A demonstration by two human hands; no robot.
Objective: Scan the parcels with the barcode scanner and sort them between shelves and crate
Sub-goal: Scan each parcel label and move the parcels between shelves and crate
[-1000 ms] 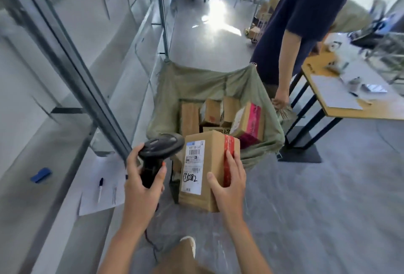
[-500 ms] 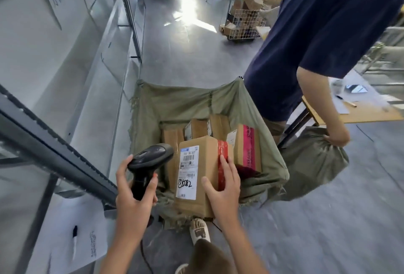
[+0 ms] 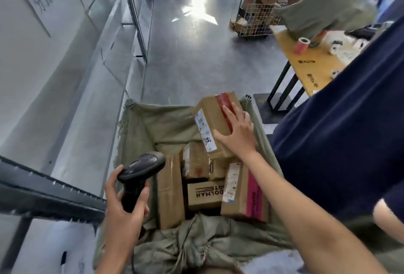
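My left hand [image 3: 125,207] grips the handle of a black barcode scanner [image 3: 140,171] at the near left edge of a crate lined with olive sacking [image 3: 166,125]. My right hand [image 3: 237,130] holds a brown parcel [image 3: 213,116] with red tape and a white label, tilted over the crate's far right corner, thumb on its near face and fingers on the taped side. Several more cardboard parcels [image 3: 203,195] lie inside the crate, one with a pink band [image 3: 251,195].
A person in a dark blue shirt [image 3: 345,133] stands close on the right. White shelving [image 3: 72,72] with a dark metal rail [image 3: 43,188] runs along the left. A wooden table [image 3: 310,63] and a wire cart of boxes [image 3: 258,19] stand beyond.
My right hand has carried the taped parcel away from the scanner, forward and right over the crate's far corner. The camera has moved closer over the crate. The scanner has stayed in my left hand.
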